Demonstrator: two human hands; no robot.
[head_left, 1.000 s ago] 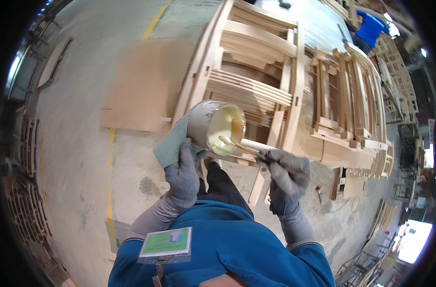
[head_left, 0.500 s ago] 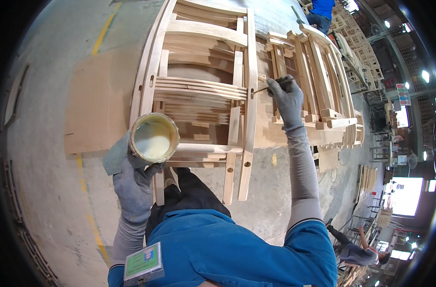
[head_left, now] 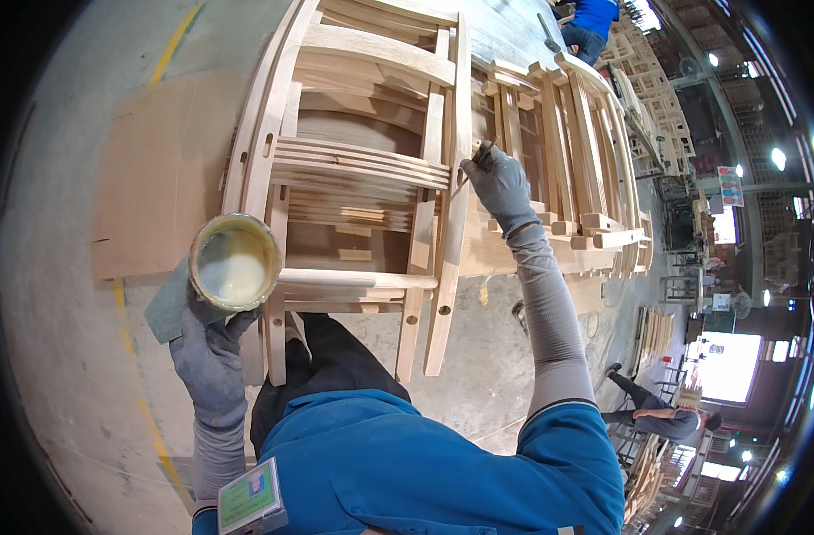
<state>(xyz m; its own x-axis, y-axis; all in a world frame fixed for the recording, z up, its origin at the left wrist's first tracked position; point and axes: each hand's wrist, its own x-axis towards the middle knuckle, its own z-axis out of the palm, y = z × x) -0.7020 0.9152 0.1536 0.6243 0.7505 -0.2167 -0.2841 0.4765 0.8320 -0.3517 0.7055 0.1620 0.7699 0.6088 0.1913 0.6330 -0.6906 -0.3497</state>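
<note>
My gloved left hand (head_left: pixel 212 361) grips a round tub (head_left: pixel 237 267) of pale, creamy liquid from below, beside the lower left of a wooden chair frame (head_left: pixel 376 52). A grey-green sheet (head_left: pixel 163 308) sticks out between that hand and the tub. My gloved right hand (head_left: pixel 499 189) pinches a thin stick (head_left: pixel 492 144), mostly hidden by the fingers. Those fingers are at the frame's right-hand rail, by a slot level with the bundled slats (head_left: pixel 362 160). Whether the stick's tip is inside the slot is hard to see. More frames lie stacked beneath.
Further wooden frames (head_left: pixel 594 134) stand stacked to the right. A cardboard sheet (head_left: pixel 148 178) covers floor on the left, near a yellow line (head_left: pixel 148 419). One person in blue (head_left: pixel 594 18) is at the far top; another (head_left: pixel 665 419) is at the lower right.
My right hand has come in closer to the rail and its slot. The view has shifted slightly, so the frame and tub appear further left. The person at lower right has changed posture.
</note>
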